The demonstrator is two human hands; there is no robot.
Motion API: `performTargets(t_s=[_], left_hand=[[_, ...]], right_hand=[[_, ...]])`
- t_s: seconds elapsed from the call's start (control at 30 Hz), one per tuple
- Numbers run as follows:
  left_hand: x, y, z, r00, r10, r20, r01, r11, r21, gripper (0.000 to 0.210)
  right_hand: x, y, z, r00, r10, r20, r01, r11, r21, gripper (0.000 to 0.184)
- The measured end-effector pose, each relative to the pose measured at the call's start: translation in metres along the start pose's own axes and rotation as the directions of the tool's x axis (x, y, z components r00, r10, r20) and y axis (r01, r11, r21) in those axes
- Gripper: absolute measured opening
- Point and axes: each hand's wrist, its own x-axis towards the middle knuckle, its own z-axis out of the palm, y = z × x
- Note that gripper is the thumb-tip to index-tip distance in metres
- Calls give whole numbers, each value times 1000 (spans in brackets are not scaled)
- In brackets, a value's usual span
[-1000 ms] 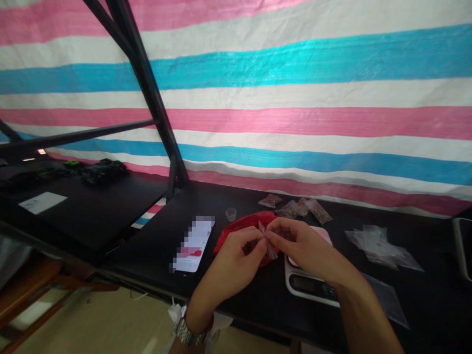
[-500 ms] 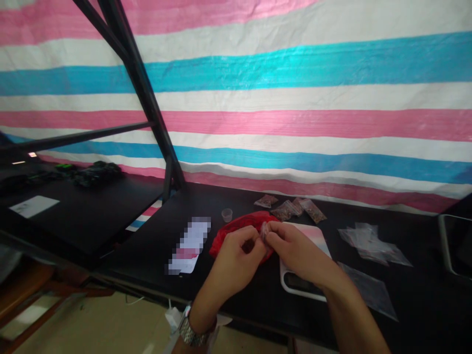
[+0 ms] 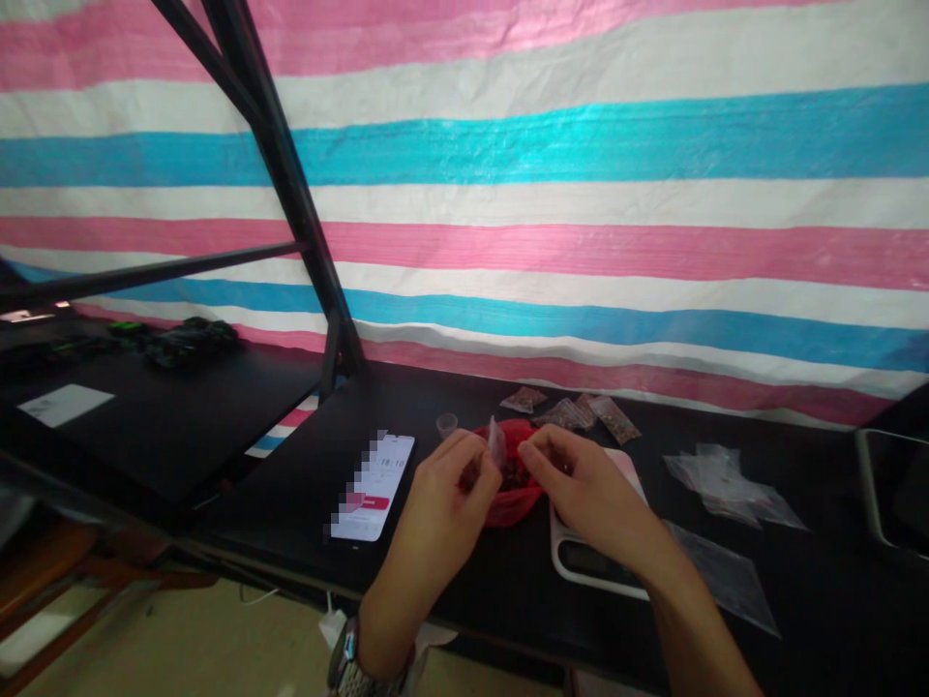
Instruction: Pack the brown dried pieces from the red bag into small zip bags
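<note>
My left hand (image 3: 456, 484), with a watch on its wrist, pinches a small clear plastic bag (image 3: 496, 440) that stands up from the fingertips. Just below lies a red plastic bag (image 3: 508, 510), its mouth spread wide, with small dark pieces (image 3: 517, 472) inside. My right hand (image 3: 573, 474) is closed in a pinch at the red bag's right rim; whatever is between its fingertips is hidden. Under my right forearm sits a white kitchen scale (image 3: 570, 579), partly covered. A small clear cup (image 3: 446, 423) stands behind my left hand.
Several filled little bags (image 3: 615, 419) lie at the back. To the right are a pile of flat clear bags (image 3: 733, 484) and a larger clear bag (image 3: 726, 579). A phone (image 3: 377, 489) lies left on the black table (image 3: 283, 503). A metal frame (image 3: 290, 184) rises behind.
My hands have drawn apart; the left moved left and down with the small bag. More of the red bag's opening and its dark contents now shows.
</note>
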Motion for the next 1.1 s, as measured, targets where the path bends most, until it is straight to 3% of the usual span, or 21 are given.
performTargets(t_s=[0.1,0.27,0.37,0.5,0.57,0.63,0.77,0.87,0.97,1.03,1.1], left_hand=[[0,1,6,996,-5,87,7,1000,-24,28],[-3,-2,12,990,-49,134,51,999,-16,29],[-4,-4,14,995,-84,60,83,996,15,28],[-4,-6,13,980,-130,-153,150,980,129,29],[-3,-6,10,957,-132,-258,177,971,163,31],[-1,-5,7,954,-110,-280,158,975,154,25],[0,-5,2,968,-120,-221,125,992,9,15],[1,-8,2,966,-184,-183,150,972,-183,19],[3,-15,3,980,-174,-94,133,932,-337,22],[4,-20,4,985,-154,-75,122,937,-327,23],[6,-26,3,989,-118,-94,99,977,-188,22]], right_hand=[[1,-2,13,997,-10,72,6,999,53,31],[6,2,20,997,-22,75,18,999,51,27],[9,4,24,998,-50,47,50,999,6,20],[10,0,30,997,-31,-71,19,988,-156,23],[8,-3,31,997,-5,-73,-10,978,-209,27],[7,-4,30,999,-9,-51,-2,976,-220,29],[10,5,21,998,-54,-19,53,998,-37,30],[15,17,19,999,43,-17,-41,992,122,40],[20,25,23,990,127,65,-141,948,286,50],[24,28,25,993,110,53,-122,917,379,50],[27,31,24,996,85,-39,-64,923,379,47]])
